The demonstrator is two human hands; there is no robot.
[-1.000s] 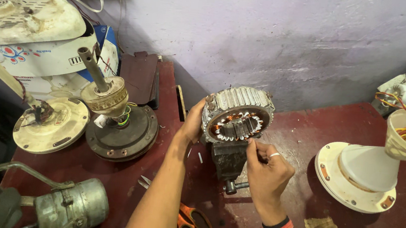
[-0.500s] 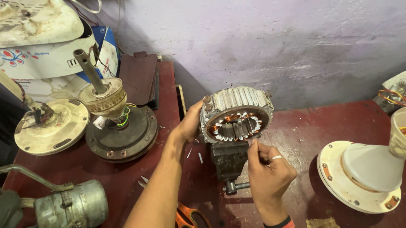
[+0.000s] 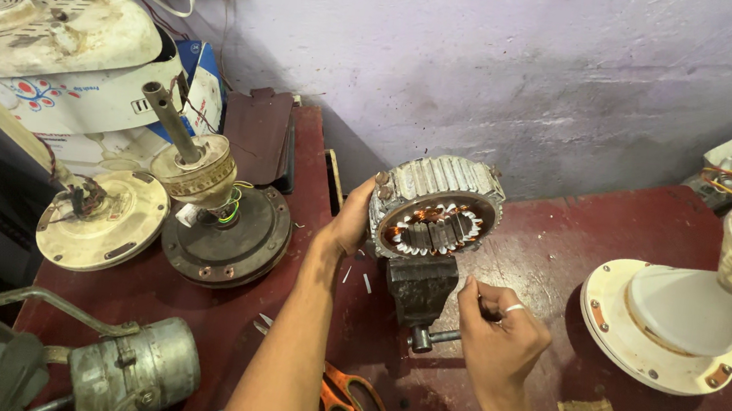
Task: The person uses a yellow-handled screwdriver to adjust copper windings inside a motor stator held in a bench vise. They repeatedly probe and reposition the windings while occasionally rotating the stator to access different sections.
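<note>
Left hand (image 3: 353, 222) cups motor stator (image 3: 436, 208) side; right hand (image 3: 498, 328) fisted around vise handle (image 3: 438, 337).

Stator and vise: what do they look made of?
Stator: silvery ribbed metal shell, dull and scuffed, with copper-coloured windings showing inside. Vise: dark, matte metal, probably cast iron going by its blocky look; its handle bar is brighter steel. Left hand steadies the stator; right hand grips the handle.

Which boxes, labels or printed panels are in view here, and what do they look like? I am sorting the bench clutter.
Carton: far left against the wall, under a cream fan housing; white with red floral print.
Blue box: behind the carton, by the wall; blue and white, mostly hidden.
No screens or signs visible.
</note>
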